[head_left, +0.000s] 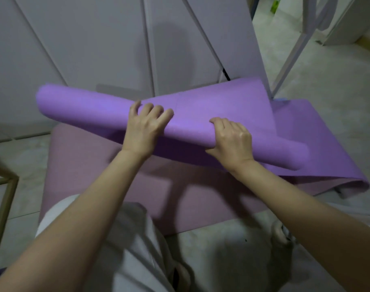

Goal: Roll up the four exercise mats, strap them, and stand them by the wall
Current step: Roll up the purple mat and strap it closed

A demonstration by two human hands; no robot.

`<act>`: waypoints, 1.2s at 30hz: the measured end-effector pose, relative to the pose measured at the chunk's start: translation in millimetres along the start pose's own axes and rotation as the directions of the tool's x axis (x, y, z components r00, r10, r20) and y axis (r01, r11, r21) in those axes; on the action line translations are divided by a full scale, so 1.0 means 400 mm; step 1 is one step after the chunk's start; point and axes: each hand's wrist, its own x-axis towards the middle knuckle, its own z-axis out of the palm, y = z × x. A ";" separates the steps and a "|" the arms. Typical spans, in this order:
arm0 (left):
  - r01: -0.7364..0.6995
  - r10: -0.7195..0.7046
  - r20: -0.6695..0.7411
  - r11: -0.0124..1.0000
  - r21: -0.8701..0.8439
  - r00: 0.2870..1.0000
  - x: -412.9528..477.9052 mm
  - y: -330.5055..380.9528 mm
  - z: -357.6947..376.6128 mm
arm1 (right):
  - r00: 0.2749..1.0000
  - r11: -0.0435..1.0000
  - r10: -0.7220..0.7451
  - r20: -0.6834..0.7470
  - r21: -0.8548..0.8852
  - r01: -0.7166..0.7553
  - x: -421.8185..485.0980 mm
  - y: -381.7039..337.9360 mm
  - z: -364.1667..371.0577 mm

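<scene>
A bright purple exercise mat [85, 106] is partly rolled into a long tube that slants from upper left to lower right, lifted off the floor. Its unrolled tail [318, 144] runs off to the right, lies flat there and folds over at the far right end. My left hand [145, 125] lies over the top of the roll with its fingers spread and bent. My right hand [232, 140] grips the roll a little to the right, fingers curled over it. Under the roll a paler mauve mat [91, 175] lies flat on the floor.
A pale panelled wall [95, 49] stands just behind the mats. A white metal frame [289, 60] rises at the upper right beside a doorway. A brass-coloured frame [5, 199] sits at the left edge. My light-clothed knees are at the bottom of the head view, over the tiled floor [337, 85].
</scene>
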 end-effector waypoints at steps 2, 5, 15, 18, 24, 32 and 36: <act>-0.026 0.026 -0.004 0.999 0.048 1.000 -0.021 -0.028 -0.016 | 1.000 0.998 0.010 -0.009 0.065 -0.009 -0.005 -0.033 0.025; -0.001 -0.004 0.086 0.998 0.063 0.996 -0.075 -0.041 -0.027 | 0.999 0.993 -0.025 0.041 0.114 0.020 -0.011 -0.064 0.063; 0.251 -0.168 0.683 0.968 -0.023 0.711 -0.155 0.082 -0.004 | 0.895 0.982 -0.156 0.418 -0.033 0.186 0.010 -0.005 0.057; 0.252 -0.163 0.737 0.968 -0.011 0.656 -0.189 0.122 -0.007 | 0.862 0.973 -0.157 0.482 -0.074 0.219 -0.004 -0.007 0.071; 0.288 -0.201 0.644 0.957 -0.031 0.738 -0.243 0.230 0.003 | 0.789 0.964 -0.154 0.595 -0.084 0.251 -0.012 -0.035 0.090; 0.199 -0.136 0.581 0.979 -0.046 0.802 -0.317 0.298 0.022 | 0.554 0.978 -0.162 0.817 0.058 0.200 -0.024 -0.033 0.106; 0.227 -0.112 0.562 0.964 -0.139 0.820 -0.320 0.306 0.036 | 0.488 0.984 -0.149 0.860 0.082 0.156 -0.027 -0.020 0.117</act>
